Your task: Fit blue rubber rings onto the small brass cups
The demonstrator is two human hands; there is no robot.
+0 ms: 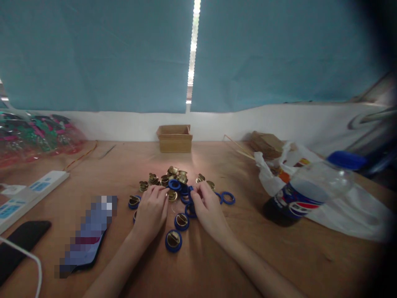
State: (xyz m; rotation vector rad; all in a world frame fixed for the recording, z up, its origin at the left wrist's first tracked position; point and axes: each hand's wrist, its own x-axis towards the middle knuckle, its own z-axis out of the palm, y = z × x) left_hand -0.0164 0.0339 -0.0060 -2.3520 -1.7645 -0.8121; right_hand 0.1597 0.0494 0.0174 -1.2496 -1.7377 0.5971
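My left hand (151, 210) is closed, its fingertips beside a round brass-coloured part (172, 196); what lies between the fingers is hidden. Opposite it, my right hand (208, 207) pinches a blue ring (191, 189) between thumb and fingers. Behind both hands sits a loose heap of brass-coloured pieces (182, 178) with raised tabs. Blue rings lie among them, one flat ring (228, 198) to the right. Closer to me, two brass parts seated in blue rings, a nearer one (173, 241) and a farther one (181, 221), rest between my forearms.
A small open cardboard box (175, 142) stands at the back. On the right are a cola bottle (305, 194) and a white plastic bag (347, 217). Leftward lie a power strip (37, 194), a black phone (23, 244), a partly pixelated phone (89, 236) and clear-wrapped goods (40, 134).
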